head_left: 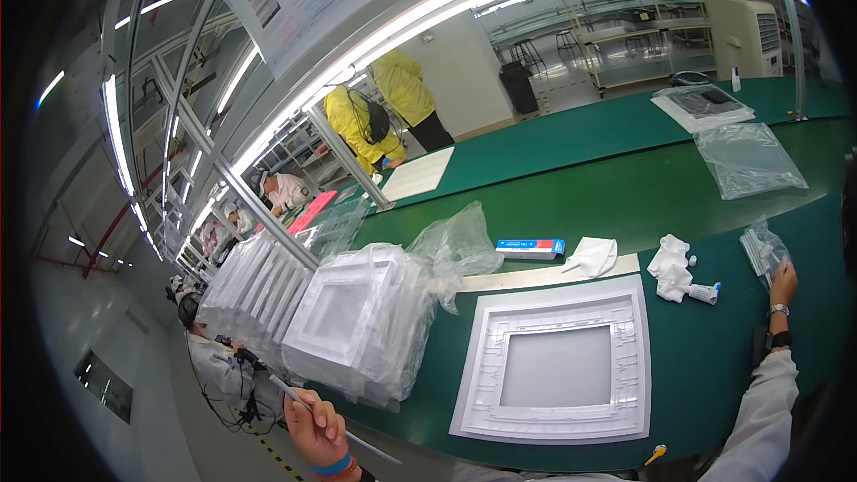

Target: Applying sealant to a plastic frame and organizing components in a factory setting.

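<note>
A thin grey rod [335,415] sits pinched in your left hand [317,428] off the green counter's [714,366] near-left edge; your right hand [784,284] grips small clear bags [763,250] at its right edge.

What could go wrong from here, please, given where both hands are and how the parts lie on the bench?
The left hand holds a thin rod out past the table edge; it might snag the bagged frame stack beside it. The right hand reaches to small bags at the far side, so the sleeve could sweep the white frame. That stack leans near the edge and may slide.
</note>
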Motion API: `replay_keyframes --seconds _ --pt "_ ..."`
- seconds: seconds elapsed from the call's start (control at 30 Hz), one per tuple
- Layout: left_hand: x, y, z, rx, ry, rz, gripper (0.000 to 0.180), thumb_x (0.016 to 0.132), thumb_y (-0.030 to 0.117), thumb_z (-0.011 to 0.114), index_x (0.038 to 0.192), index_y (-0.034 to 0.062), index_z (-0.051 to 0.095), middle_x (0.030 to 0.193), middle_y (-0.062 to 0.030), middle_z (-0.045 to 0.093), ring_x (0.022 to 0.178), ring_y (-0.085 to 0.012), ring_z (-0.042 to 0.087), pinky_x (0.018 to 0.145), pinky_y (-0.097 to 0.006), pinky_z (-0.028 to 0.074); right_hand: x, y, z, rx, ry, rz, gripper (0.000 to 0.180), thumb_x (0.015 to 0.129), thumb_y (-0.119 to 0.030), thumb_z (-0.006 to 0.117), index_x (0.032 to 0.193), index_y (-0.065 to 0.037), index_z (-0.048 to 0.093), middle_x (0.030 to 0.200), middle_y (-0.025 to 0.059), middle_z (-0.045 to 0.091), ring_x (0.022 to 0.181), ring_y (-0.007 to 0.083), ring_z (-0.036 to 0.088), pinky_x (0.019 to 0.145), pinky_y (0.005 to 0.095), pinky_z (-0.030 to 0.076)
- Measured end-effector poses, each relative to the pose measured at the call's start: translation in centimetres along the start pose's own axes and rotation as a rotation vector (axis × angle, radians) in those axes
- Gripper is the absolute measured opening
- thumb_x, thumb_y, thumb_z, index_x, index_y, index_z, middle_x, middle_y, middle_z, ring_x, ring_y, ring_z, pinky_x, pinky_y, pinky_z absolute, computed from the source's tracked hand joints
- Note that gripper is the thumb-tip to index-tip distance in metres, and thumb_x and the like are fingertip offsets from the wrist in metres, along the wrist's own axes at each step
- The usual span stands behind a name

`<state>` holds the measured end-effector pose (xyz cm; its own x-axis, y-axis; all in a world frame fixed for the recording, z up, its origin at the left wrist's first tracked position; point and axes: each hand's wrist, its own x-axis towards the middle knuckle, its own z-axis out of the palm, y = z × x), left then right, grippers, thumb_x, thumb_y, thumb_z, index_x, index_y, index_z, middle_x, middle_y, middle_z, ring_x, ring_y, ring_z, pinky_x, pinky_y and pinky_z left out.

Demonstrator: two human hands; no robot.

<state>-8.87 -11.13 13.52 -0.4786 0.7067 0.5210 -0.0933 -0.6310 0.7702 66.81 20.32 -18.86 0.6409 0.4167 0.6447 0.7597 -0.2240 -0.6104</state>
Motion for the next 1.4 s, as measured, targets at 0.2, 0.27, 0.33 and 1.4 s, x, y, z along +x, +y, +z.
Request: replay_keyframes --seconds 0.2,0.27,0.33,1.4 --pt "1.7 -2.0 -6.2 -0.104 -0.17 -0.099 0.022 0.098 0.027 0.041 0.1 0.0051 0.047 0.062 0.0013 0.038 0.042 -0.0064 0.03 0.031 -0.02 0.028 0.4 -3.5 -6.0 0.528 -0.329 0.21 0.024 0.082 -0.017 0.061 0.062 -0.004 0.06 0.054 -0.0004 0.055 0.049 0.0063 0.047 0.043 0.0223 0.034" --pt "0.8 0.6 -3.5 -0.234 -0.25 -0.146 0.024 0.098 0.023 0.041 0.104 0.0007 0.048 0.076 -0.0105 0.05 0.057 -0.0168 0.048 0.044 -0.028 0.043 -0.2 -7.0 -5.9 0.883 -0.391 0.476 0.01 0.08 -0.009 0.059 0.071 -0.004 0.057 0.067 0.0027 0.059 0.053 0.0076 0.051 0.047 0.0221 0.041" --pt "1.5 0.2 -4.6 -0.465 -0.277 -0.253 0.022 0.097 0.02 0.038 0.103 0.0012 0.048 0.079 -0.0121 0.053 0.062 -0.0221 0.05 0.047 -0.037 0.046 0.1 -5.1 -4.0 1.041 -0.495 0.571 0.006 0.088 -0.005 0.047 0.09 0.001 0.05 0.093 0.0167 0.062 0.081 0.025 0.066 0.075 0.0337 0.057" --pt "0.1 -2.5 0.2 0.15 0.002 -0.152 0.022 0.097 0.028 0.044 0.096 0.0065 0.048 0.059 0.0021 0.037 0.042 -0.0054 0.029 0.033 -0.019 0.023 -0.9 -16.8 -18.6 1.556 -0.149 0.745 0.026 0.097 -0.027 0.045 0.112 -0.005 0.048 0.057 -0.0055 0.032 0.044 0.002 0.03 0.037 0.0174 0.025"
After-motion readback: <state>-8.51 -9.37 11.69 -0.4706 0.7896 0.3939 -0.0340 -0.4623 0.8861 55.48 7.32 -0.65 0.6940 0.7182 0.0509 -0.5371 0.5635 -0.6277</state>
